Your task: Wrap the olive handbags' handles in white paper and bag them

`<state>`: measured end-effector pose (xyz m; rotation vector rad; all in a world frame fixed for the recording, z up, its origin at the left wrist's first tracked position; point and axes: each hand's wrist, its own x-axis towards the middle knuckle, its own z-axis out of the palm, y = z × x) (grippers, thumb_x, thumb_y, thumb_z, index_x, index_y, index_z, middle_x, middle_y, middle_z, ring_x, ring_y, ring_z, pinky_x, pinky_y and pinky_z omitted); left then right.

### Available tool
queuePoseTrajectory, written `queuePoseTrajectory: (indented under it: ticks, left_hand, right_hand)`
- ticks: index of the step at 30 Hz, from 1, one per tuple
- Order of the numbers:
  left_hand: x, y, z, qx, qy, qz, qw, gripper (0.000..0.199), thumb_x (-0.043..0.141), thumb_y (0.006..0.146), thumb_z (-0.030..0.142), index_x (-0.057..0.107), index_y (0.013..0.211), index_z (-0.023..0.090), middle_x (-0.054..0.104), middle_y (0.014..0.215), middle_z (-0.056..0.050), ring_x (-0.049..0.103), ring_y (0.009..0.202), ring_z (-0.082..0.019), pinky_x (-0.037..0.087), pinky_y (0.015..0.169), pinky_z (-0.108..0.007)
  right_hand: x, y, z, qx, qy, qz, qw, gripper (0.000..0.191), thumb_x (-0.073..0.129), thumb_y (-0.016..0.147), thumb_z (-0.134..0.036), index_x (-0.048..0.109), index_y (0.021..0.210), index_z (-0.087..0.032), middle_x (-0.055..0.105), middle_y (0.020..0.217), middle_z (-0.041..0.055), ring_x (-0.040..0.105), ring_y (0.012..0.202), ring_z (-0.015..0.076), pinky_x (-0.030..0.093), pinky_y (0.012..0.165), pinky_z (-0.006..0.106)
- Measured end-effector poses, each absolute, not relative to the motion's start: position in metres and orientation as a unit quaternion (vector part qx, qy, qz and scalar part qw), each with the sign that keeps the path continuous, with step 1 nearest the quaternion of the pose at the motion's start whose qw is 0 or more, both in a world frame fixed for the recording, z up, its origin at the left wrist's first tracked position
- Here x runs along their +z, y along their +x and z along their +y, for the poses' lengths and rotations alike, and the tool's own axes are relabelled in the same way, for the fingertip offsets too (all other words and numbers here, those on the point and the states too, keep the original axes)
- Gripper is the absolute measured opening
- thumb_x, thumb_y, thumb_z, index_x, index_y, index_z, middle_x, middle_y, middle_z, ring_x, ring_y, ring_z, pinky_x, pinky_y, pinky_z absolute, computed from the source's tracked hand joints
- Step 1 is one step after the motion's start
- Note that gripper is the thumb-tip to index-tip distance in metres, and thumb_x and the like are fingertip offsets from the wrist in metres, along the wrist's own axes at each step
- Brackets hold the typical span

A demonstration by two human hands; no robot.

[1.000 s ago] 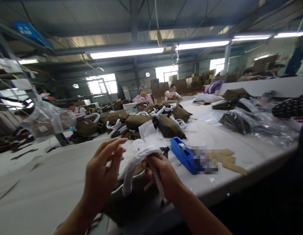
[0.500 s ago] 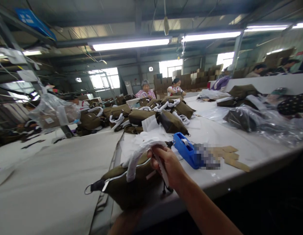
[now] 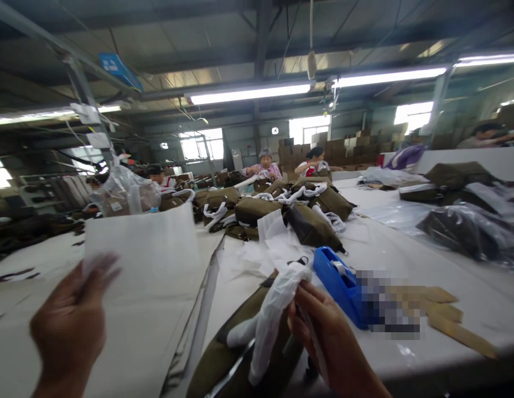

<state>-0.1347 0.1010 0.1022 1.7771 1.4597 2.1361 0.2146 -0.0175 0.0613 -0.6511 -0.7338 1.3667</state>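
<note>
At the left, my left hand [image 3: 74, 320] is raised and pinches a thin white sheet [image 3: 144, 254] by its lower left part; the fingers are blurred. An olive bag [image 3: 223, 354] with a silver zipper lies on the near table, cut off by the bottom edge. Its handles [image 3: 273, 315] are wrapped in white paper. My right hand [image 3: 323, 326] is closed round the wrapped handle at the bag's right side, with a white strip hanging under the fingers. A blue tape dispenser [image 3: 339, 287] stands just right of this hand.
Olive bags [image 3: 257, 210] with wrapped handles are piled across the table, with loose white sheets [image 3: 269, 237] before them. Brown flat pieces [image 3: 460, 320] lie right of the dispenser. Plastic-covered bags [image 3: 460, 226] are at the right. Two people [image 3: 265, 163] work behind the pile.
My left hand has come into view at the left with a white sheet. The view has turned left, and the bag with my right hand sits nearer the bottom edge, tilted more steeply.
</note>
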Motion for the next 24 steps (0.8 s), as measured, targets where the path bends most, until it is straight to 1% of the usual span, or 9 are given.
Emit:
queuePoseTrajectory:
  ticks: [2, 4, 6, 7, 11, 13, 18, 22, 24]
  left_hand:
    - [0.098, -0.095, 0.122, 0.667, 0.576, 0.472, -0.019, 0.045, 0.062, 0.095, 0.044, 0.059, 0.138, 0.029, 0.063, 0.141, 0.008, 0.056, 0.133, -0.028, 0.037, 0.120, -0.048]
    - [0.082, -0.054, 0.139, 0.605, 0.658, 0.446, 0.050, 0.045, 0.063, 0.090, 0.050, 0.069, 0.126, 0.024, 0.066, 0.138, 0.001, 0.057, 0.132, -0.028, 0.038, 0.119, -0.044]
    - [0.068, -0.020, 0.148, 0.506, 0.745, 0.407, 0.156, 0.046, 0.077, 0.074, 0.054, 0.078, 0.107, 0.022, 0.076, 0.118, -0.006, 0.070, 0.115, -0.031, 0.055, 0.103, -0.040]
    - [0.065, -0.008, 0.148, 0.468, 0.769, 0.391, 0.193, 0.045, 0.077, 0.074, 0.055, 0.079, 0.104, 0.021, 0.078, 0.111, -0.007, 0.073, 0.108, -0.030, 0.058, 0.098, -0.040]
    - [0.087, 0.016, 0.120, 0.406, 0.753, 0.368, 0.364, 0.053, 0.048, 0.097, 0.058, 0.074, 0.110, 0.014, 0.079, 0.106, -0.013, 0.076, 0.094, -0.025, 0.062, 0.077, -0.032]
    - [0.109, 0.023, 0.096, 0.351, 0.746, 0.344, 0.449, 0.062, 0.043, 0.096, 0.065, 0.074, 0.107, 0.013, 0.077, 0.106, -0.015, 0.074, 0.089, -0.024, 0.058, 0.063, -0.026]
    - [0.144, 0.050, 0.056, 0.291, 0.785, 0.305, 0.454, 0.057, 0.055, 0.089, 0.068, 0.071, 0.077, 0.015, 0.068, 0.068, -0.003, 0.060, 0.063, -0.016, 0.048, 0.056, -0.023]
    - [0.154, 0.058, 0.058, 0.345, 0.785, 0.304, 0.415, 0.042, 0.068, 0.084, 0.055, 0.077, 0.081, 0.015, 0.068, 0.071, -0.002, 0.059, 0.063, -0.015, 0.049, 0.056, -0.022]
    - [0.159, 0.057, 0.062, 0.383, 0.788, 0.297, 0.379, 0.038, 0.070, 0.082, 0.052, 0.079, 0.083, 0.015, 0.067, 0.071, -0.002, 0.058, 0.061, -0.014, 0.049, 0.055, -0.022]
  right_hand:
    - [0.060, 0.213, -0.017, 0.611, -0.284, -0.323, 0.665, 0.037, 0.079, 0.081, -0.049, 0.067, 0.074, -0.015, 0.057, 0.062, -0.0007, 0.040, 0.041, 0.0039, 0.027, 0.039, 0.017]
    - [0.058, 0.213, -0.016, 0.612, -0.281, -0.320, 0.666, 0.038, 0.080, 0.079, -0.050, 0.066, 0.073, -0.015, 0.059, 0.063, -0.0004, 0.042, 0.040, 0.0035, 0.029, 0.038, 0.016]
    - [0.056, 0.214, -0.016, 0.612, -0.278, -0.316, 0.669, 0.039, 0.081, 0.078, -0.051, 0.066, 0.075, -0.015, 0.060, 0.062, -0.0005, 0.044, 0.039, 0.0030, 0.030, 0.038, 0.015]
    - [0.056, 0.214, -0.016, 0.613, -0.274, -0.316, 0.670, 0.039, 0.081, 0.078, -0.051, 0.067, 0.076, -0.015, 0.060, 0.062, -0.0007, 0.044, 0.038, 0.0028, 0.030, 0.037, 0.014]
    - [0.060, 0.213, -0.016, 0.619, -0.279, -0.333, 0.655, 0.043, 0.079, 0.079, -0.055, 0.067, 0.075, -0.014, 0.060, 0.059, -0.0006, 0.042, 0.035, 0.0025, 0.027, 0.034, 0.013]
    - [0.065, 0.210, -0.016, 0.618, -0.290, -0.351, 0.641, 0.044, 0.077, 0.081, -0.054, 0.066, 0.071, -0.013, 0.059, 0.057, -0.0010, 0.042, 0.035, 0.0022, 0.028, 0.035, 0.013]
    - [0.087, 0.206, -0.018, 0.602, -0.332, -0.425, 0.589, 0.045, 0.071, 0.086, -0.055, 0.067, 0.073, -0.012, 0.059, 0.056, -0.0009, 0.044, 0.037, 0.0031, 0.028, 0.036, 0.013]
    - [0.101, 0.216, -0.023, 0.541, -0.396, -0.507, 0.541, 0.039, 0.067, 0.087, -0.055, 0.071, 0.086, -0.016, 0.069, 0.071, 0.0019, 0.054, 0.042, 0.0069, 0.036, 0.038, 0.015]
    - [0.106, 0.224, -0.028, 0.455, -0.450, -0.557, 0.529, 0.033, 0.063, 0.089, -0.049, 0.070, 0.082, -0.018, 0.069, 0.068, 0.0007, 0.059, 0.044, 0.0106, 0.042, 0.041, 0.018]
